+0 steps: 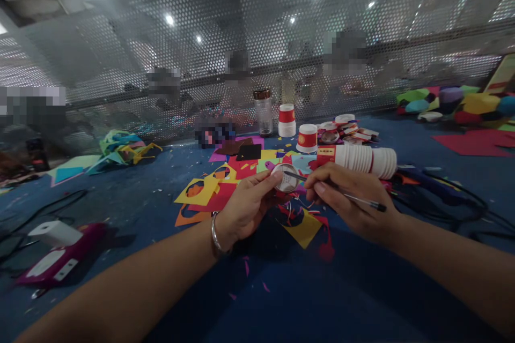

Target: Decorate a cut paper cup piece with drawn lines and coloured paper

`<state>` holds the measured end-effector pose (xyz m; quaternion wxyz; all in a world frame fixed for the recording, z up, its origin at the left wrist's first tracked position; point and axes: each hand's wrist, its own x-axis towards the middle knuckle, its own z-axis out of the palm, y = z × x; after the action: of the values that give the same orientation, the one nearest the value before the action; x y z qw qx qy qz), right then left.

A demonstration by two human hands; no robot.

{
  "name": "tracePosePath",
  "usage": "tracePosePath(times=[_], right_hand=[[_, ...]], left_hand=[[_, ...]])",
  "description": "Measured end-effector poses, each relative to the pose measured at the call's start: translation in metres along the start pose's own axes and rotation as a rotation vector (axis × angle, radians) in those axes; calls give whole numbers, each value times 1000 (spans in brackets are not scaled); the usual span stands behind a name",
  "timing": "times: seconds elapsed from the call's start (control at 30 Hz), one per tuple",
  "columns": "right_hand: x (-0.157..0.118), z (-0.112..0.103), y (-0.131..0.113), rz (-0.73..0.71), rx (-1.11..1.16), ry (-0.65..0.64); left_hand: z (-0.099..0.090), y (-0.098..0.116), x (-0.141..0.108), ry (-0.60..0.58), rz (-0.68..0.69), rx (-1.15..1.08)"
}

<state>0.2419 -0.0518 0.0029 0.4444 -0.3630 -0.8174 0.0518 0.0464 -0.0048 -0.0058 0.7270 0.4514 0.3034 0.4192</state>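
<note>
My left hand (250,201), with a silver bangle at the wrist, grips a small round white piece (288,178) that looks like a paper cup base, thumb on its near rim. Between the fingers of my right hand (352,195) is a pen (358,200), its tip against the inside of the white piece. Just beyond my right hand a stack of paper cups (362,159) lies on its side. Cut sheets of coloured paper (213,193) spread under and left of my hands, and a yellow sheet (304,229) with a hole lies below them.
Upright cups (307,138), a glass jar (263,113) and cut cup pieces (346,131) stand farther back. A blue tool (432,185) with cables lies right. At left are a magenta power strip (64,260) and paper scraps (120,150). Behind is a perforated metal screen (241,37).
</note>
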Motion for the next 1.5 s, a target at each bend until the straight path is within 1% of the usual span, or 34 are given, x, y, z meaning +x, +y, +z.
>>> tracePosePath(times=[0.33, 0.53, 0.7, 0.97, 1.17, 1.5], right_hand=[[2, -2, -3, -35, -20, 16], [3, -1, -2, -31, -26, 24], [4, -3, -5, -54, -45, 13], [3, -3, -4, -81, -60, 16], [5, -3, -5, -142, -78, 20], [4, -3, -4, -130, -35, -11]], left_hand=[[0, -2, 0, -30, -1, -6], [-1, -2, 0, -72, -13, 26], [0, -1, -1, -52, -43, 30], [-1, -2, -2, -48, -50, 45], [-2, -1, -1, -46, -45, 40], [-3, -3, 0, -58, -29, 39]])
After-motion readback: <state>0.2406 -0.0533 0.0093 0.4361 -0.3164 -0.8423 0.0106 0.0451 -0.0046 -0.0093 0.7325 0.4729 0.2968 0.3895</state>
